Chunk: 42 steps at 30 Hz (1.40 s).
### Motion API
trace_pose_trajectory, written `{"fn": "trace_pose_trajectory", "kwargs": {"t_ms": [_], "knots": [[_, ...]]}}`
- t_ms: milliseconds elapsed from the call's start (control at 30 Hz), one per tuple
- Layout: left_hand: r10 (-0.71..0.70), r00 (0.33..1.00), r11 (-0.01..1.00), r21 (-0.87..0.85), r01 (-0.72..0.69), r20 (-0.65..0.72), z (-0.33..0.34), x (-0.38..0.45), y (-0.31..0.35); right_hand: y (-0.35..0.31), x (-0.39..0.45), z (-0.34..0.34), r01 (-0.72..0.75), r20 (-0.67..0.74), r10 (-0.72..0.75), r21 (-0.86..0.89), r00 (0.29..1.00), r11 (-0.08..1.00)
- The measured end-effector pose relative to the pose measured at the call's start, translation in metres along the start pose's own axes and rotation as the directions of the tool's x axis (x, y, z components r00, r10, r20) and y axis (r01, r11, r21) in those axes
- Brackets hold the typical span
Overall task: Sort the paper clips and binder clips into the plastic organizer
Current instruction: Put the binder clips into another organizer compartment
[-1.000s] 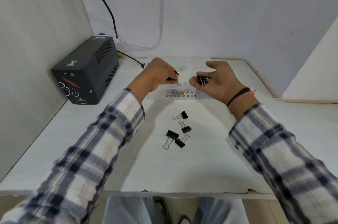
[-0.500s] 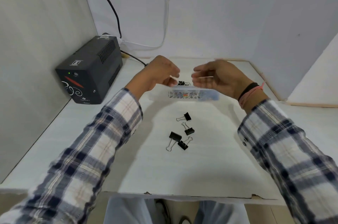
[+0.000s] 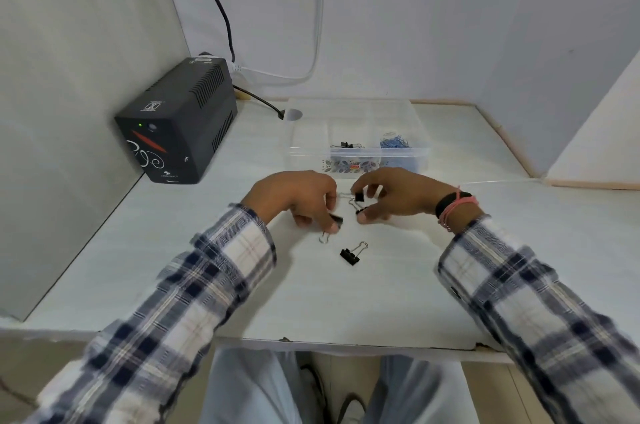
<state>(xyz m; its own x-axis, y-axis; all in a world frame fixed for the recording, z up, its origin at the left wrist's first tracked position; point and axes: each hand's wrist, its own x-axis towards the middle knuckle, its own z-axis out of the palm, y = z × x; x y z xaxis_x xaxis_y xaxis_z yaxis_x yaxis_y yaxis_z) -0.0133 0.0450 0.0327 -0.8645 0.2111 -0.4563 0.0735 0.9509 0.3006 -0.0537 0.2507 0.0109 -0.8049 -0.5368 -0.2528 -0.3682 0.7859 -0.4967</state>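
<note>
Four binder clips are seen loose on the white surface (image 3: pixel 346 302), in front of the plastic organizer (image 3: pixel 358 155). One binder clip (image 3: pixel 335 220) is pinched by the curled fingertips of the left hand (image 3: pixel 294 198); its wire handle shows just below the fingers. Two more clips (image 3: pixel 359 197) lie under the right hand (image 3: pixel 398 196), whose fingers are curled down over them; one appears pinched at the thumb, though a firm grip cannot be confirmed. A fourth clip (image 3: pixel 350 255) lies untouched, near both hands and apart from them.

In the organizer, a few black binder clips (image 3: pixel 346 145) are noted in the middle compartment and a heap of blue paper clips (image 3: pixel 394 141) in the right one. The left compartment appears empty. No loose paper clips are seen on the surface.

Judgement: the paper clips are done; the binder clips are partly done, with four left to carry over.

A black power unit (image 3: pixel 176 122) stands to the left, with cables (image 3: pixel 221 8) running up the wall.
</note>
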Motion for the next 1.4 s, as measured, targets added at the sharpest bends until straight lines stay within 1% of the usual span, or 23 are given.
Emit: {"fn": "trace_pose_trajectory", "kwargs": {"t_ms": [33, 100, 133, 233, 267, 333, 433, 500, 533, 600, 667, 733, 800, 900, 1000, 1067, 1167, 1300, 1400], "knots": [[-0.004, 0.999, 1.000, -0.005, 0.004, -0.031, 0.000, -0.002, 0.000, 0.004, 0.000, -0.001, 0.004, -0.021, -0.004, -0.005, 1.000, 1.000], [-0.017, 0.999, 1.000, -0.010, 0.016, -0.044, 0.005, -0.007, 0.002, 0.008, 0.000, -0.001, 0.007, -0.045, -0.008, -0.021, 0.999, 1.000], [-0.027, 0.999, 1.000, 0.009, 0.028, -0.040, 0.010, -0.010, 0.006, 0.009, 0.000, 0.001, 0.014, -0.052, -0.016, -0.039, 0.998, 0.999], [-0.017, 0.997, 0.984, 0.174, 0.031, -0.079, 0.029, -0.014, 0.022, 0.007, 0.004, 0.008, 0.058, -0.090, -0.073, -0.161, 0.993, 0.985], [-0.001, 0.995, 0.980, 0.199, 0.021, -0.097, 0.033, -0.013, 0.027, 0.007, 0.007, 0.011, 0.076, -0.095, -0.097, -0.206, 0.991, 0.976], [0.025, 0.991, 0.983, 0.182, -0.001, -0.133, 0.035, -0.012, 0.031, 0.007, 0.010, 0.015, 0.100, -0.126, -0.135, -0.253, 0.983, 0.962], [0.041, 0.984, 0.997, 0.073, -0.028, -0.176, 0.031, -0.010, 0.025, 0.007, 0.005, 0.013, 0.094, -0.208, -0.137, -0.205, 0.968, 0.974], [0.037, 0.982, 0.999, 0.022, -0.033, -0.183, 0.029, -0.012, 0.020, 0.009, 0.000, 0.011, 0.067, -0.245, -0.107, -0.168, 0.964, 0.984], [0.034, 0.984, 0.999, 0.024, -0.030, -0.174, 0.028, -0.014, 0.019, 0.011, -0.001, 0.010, 0.052, -0.251, -0.090, -0.153, 0.964, 0.987], [0.038, 0.989, 0.994, 0.103, -0.024, -0.140, 0.029, -0.017, 0.019, 0.012, -0.003, 0.010, 0.028, -0.249, -0.060, -0.131, 0.967, 0.991], [0.052, 0.991, 0.988, 0.152, -0.033, -0.123, 0.031, -0.017, 0.020, 0.012, -0.004, 0.009, 0.005, -0.237, -0.044, -0.161, 0.971, 0.987], [0.079, 0.990, 0.994, 0.085, -0.069, -0.117, 0.030, -0.015, 0.019, 0.010, -0.003, 0.010, 0.010, -0.206, -0.055, -0.213, 0.977, 0.977], [0.095, 0.990, 0.995, 0.027, -0.093, -0.106, 0.028, -0.014, 0.017, 0.008, -0.002, 0.010, 0.011, -0.197, -0.053, -0.209, 0.979, 0.978], [0.090, 0.988, 0.996, 0.005, -0.090, -0.126, 0.027, -0.013, 0.012, 0.006, -0.003, 0.011, -0.018, -0.252, -0.030, -0.184, 0.967, 0.983], [0.087, 0.979, 0.984, -0.139, -0.114, -0.185, 0.030, -0.010, 0.007, 0.008, -0.005, 0.014, -0.058, -0.290, 0.022, -0.115, 0.957, 0.992], [0.085, 0.976, 0.974, -0.188, -0.123, -0.199, 0.031, -0.010, 0.003, 0.010, -0.006, 0.018, -0.037, -0.312, 0.006, -0.093, 0.950, 0.995], [0.075, 0.983, 0.976, -0.189, -0.107, -0.169, 0.033, -0.009, 0.001, 0.011, -0.010, 0.020, 0.020, -0.347, -0.038, -0.056, 0.937, 0.998], [0.093, 0.989, 0.971, -0.208, -0.116, -0.119, 0.030, -0.012, 0.003, 0.008, -0.014, 0.018, 0.052, -0.332, -0.058, -0.027, 0.941, 0.998], [0.094, 0.989, 0.970, -0.214, -0.118, -0.118, 0.030, -0.013, 0.004, 0.010, -0.017, 0.018, 0.054, -0.328, -0.043, 0.023, 0.944, 0.998]]}}
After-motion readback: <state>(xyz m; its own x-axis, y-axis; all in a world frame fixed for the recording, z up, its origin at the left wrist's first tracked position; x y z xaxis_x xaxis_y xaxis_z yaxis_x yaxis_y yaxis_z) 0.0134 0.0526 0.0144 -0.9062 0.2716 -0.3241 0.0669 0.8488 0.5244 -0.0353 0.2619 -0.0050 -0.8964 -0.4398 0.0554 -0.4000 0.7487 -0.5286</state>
